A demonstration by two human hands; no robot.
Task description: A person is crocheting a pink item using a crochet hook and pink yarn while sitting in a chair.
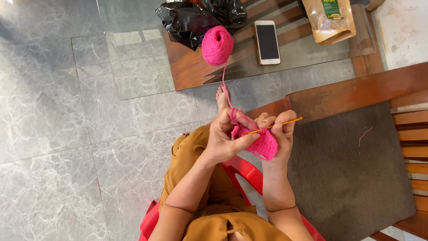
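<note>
Crochet hook (273,126) lengthwise left-right, tip leftward

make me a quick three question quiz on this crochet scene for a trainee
1. True or false: the yarn ball lies on the floor.
2. Which hand holds the crochet hook? A left hand B right hand
3. Fill in: beside the ball on the glass table lies a ____.

Key: 1 false, it sits on the table. 2 B. 3 phone.
</note>
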